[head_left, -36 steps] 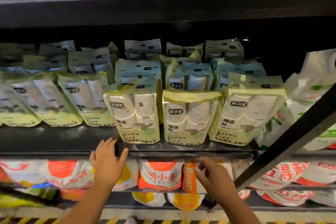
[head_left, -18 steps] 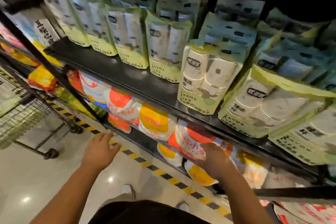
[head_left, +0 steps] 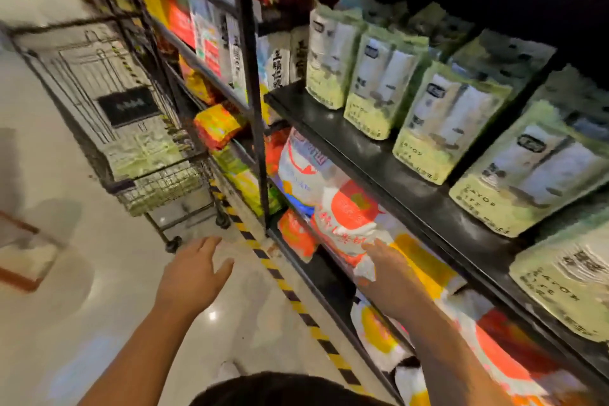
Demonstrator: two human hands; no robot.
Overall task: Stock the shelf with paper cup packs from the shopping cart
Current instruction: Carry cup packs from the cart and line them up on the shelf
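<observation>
paper cup packs (head_left: 425, 122): green, upright in slanting row along front of black shelf (head_left: 372, 158), more stacked behind. more of same lying in shopping cart (head_left: 82, 76), parked at left beside rack, well apart from both hands. left hand (head_left: 194, 277): empty, fingers spread wide, held over pale floor (head_left: 99, 323) near yellow-black striped tape (head_left: 280, 277). right hand (head_left: 385, 277): against orange-and-white bags (head_left: 346, 217) on tier below; blurred, cannot tell whether gripping or only touching.
</observation>
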